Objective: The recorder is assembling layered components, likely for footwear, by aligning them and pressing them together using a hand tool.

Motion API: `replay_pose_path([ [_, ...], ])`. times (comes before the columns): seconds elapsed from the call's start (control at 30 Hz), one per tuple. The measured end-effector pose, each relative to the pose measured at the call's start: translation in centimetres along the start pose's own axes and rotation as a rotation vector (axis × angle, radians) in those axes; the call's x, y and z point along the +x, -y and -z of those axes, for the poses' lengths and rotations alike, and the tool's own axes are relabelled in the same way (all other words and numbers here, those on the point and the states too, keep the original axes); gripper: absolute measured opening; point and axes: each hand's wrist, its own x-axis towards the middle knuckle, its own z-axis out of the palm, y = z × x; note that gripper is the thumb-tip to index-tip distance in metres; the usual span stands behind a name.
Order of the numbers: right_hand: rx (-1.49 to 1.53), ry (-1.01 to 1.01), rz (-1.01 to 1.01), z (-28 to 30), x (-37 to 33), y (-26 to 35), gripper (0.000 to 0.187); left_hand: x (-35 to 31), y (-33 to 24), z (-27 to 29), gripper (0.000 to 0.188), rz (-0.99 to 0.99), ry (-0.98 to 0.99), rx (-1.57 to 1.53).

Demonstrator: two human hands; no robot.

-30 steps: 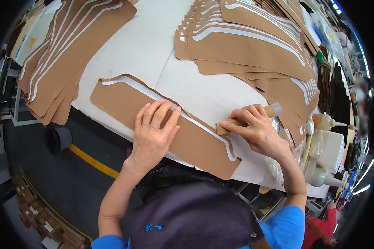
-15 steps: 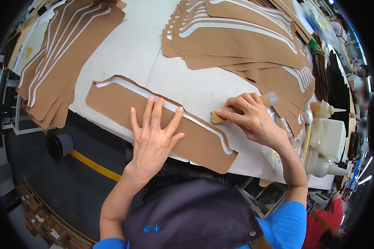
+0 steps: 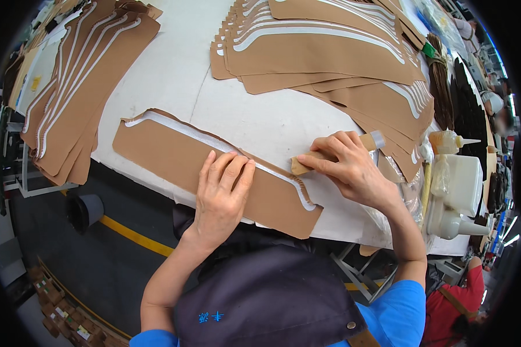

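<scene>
Nearest the tabletop's front edge, the left hand lies flat, fingers spread, pressing a long brown cardboard strip with a white glued border. Just beyond to the right, the right hand is closed around a brush-like applicator, its tip touching the strip's curved end. Farther back lie fanned stacks of similar brown pieces, another pile at left, and glue bottles at right.
</scene>
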Motion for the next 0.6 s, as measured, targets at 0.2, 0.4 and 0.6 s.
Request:
replay_pose_path([
  [0.2, -0.016, -0.045, -0.011, 0.3, 0.2, -0.3, 0.062, 0.2, -0.6, 0.5, 0.042, -0.005, 0.046, 0.003],
  [0.4, -0.007, -0.005, -0.006, -0.3, 0.3, -0.2, 0.062, -0.3, -0.1, 0.5, 0.046, 0.015, 0.075, -0.053],
  [0.6, 0.007, 0.006, 0.001, -0.6, 1.2, 0.2, 0.063, -0.2, -0.4, 1.0, 0.049, 0.016, 0.126, -0.022],
])
